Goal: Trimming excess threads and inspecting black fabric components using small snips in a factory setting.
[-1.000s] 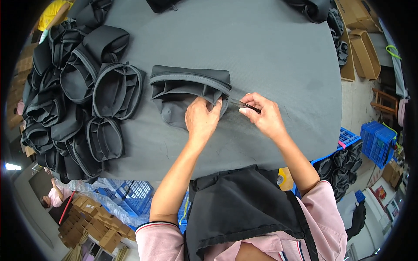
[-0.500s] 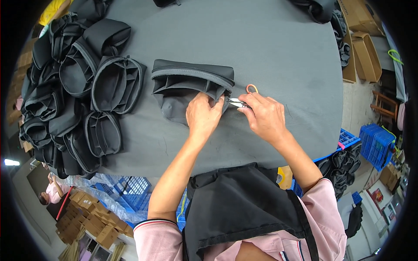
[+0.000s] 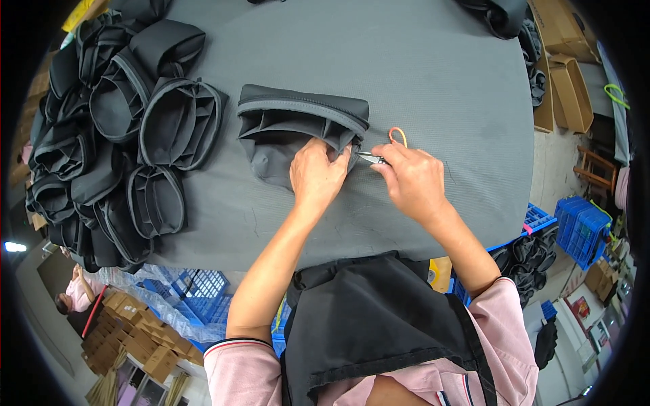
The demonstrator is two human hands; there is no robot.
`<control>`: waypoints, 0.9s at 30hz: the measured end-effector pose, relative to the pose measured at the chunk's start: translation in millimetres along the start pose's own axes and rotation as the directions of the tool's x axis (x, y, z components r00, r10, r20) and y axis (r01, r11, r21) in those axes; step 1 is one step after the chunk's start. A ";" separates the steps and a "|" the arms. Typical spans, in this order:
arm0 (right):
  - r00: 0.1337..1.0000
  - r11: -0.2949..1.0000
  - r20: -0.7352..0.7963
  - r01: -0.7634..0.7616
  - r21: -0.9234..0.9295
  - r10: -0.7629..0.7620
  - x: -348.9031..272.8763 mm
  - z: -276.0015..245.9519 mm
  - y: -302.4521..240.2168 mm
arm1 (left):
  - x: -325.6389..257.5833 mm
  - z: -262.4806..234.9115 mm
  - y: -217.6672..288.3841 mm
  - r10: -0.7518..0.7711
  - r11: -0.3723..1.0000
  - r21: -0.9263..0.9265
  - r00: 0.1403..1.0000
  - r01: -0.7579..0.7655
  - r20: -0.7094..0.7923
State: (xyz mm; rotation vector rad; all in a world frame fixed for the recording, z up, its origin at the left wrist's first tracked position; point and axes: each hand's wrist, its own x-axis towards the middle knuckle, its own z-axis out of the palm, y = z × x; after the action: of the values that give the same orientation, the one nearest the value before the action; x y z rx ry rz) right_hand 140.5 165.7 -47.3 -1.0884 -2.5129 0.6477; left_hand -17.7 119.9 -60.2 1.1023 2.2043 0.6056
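Note:
A black zippered pouch [image 3: 303, 108] lies unzipped on the grey-covered table, its mouth facing me and its inner dividers showing. My left hand [image 3: 317, 173] pinches the pouch's right side near the zipper end, with some fingers hidden inside the opening. In my right hand [image 3: 414, 177] is a pair of small scissors [image 3: 369, 158], gripped with one orange-coated handle loop standing up beyond the fingers. Their silver blades point left, with the tips at the pouch's right edge, close to my left fingertips. Whether a thread lies between the blades is too small to tell.
A heap of similar black pouches [image 3: 183, 125] covers the table's left side. More black pouches [image 3: 497, 15] lie at the far right corner. Cardboard boxes [image 3: 570, 91] and a blue crate [image 3: 582, 230] stand beyond the right edge. Another person [image 3: 78, 292] is far off at the lower left.
The scissor blades are closer together than before, still at the pouch's right edge. The pouch appears slightly higher in the view. Both hands keep their holds.

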 end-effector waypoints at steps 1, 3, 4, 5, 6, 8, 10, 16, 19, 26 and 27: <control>0.994 0.987 -0.019 -0.100 0.126 0.103 -2.8 3.6 1.8 | 0.5 -0.5 0.6 -0.001 1.000 -0.001 1.000 0.001 -0.001; 0.978 0.948 -0.024 -0.193 0.252 0.205 -6.7 7.3 3.5 | 2.3 -1.7 1.1 -0.012 1.000 0.005 1.000 0.012 0.026; 0.967 0.923 -0.033 -0.230 0.310 0.253 -9.1 7.7 3.2 | 3.4 -2.2 0.5 -0.014 1.000 0.005 1.000 0.014 0.025; 0.953 0.892 -0.039 -0.266 0.367 0.300 -10.7 8.2 2.9 | 5.8 -3.1 -0.5 -0.014 1.000 0.019 0.999 0.013 0.051; 0.954 0.891 -0.037 -0.265 0.368 0.299 -10.2 9.5 2.6 | 8.1 -4.3 -1.6 -0.014 0.999 0.034 0.997 0.012 0.076; 0.955 0.909 0.030 -0.291 0.298 0.296 -7.0 10.6 2.9 | 15.7 -12.0 -0.2 -0.064 0.998 0.000 0.978 0.066 0.200; 0.954 0.877 0.019 -0.283 0.388 0.299 -12.1 6.9 5.0 | 19.0 -21.1 2.9 -0.103 0.985 -0.094 0.926 0.147 0.363; 0.973 0.860 0.031 -0.216 0.462 0.228 -19.4 1.4 -9.5 | 31.1 -30.7 2.3 -0.098 0.969 -0.146 0.853 0.199 0.513; 0.983 0.908 0.026 -0.179 0.379 0.183 -18.0 -1.6 -8.9 | 33.4 -23.8 1.9 -0.075 0.964 -0.186 0.862 0.192 0.502; 0.992 0.944 0.044 -0.127 0.306 0.119 -12.2 -5.2 -15.8 | 31.3 -25.5 2.6 -0.070 0.958 -0.206 0.857 0.201 0.510; 0.992 0.943 0.046 -0.128 0.306 0.120 -11.5 -5.5 -16.2 | 31.0 -24.7 2.5 -0.071 0.957 -0.206 0.857 0.202 0.511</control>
State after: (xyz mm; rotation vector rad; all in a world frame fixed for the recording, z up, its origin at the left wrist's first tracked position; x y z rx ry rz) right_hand 140.9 148.8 -35.4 -1.1299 -2.2746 1.0558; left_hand -48.1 143.6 -50.3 0.8408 1.6831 0.4577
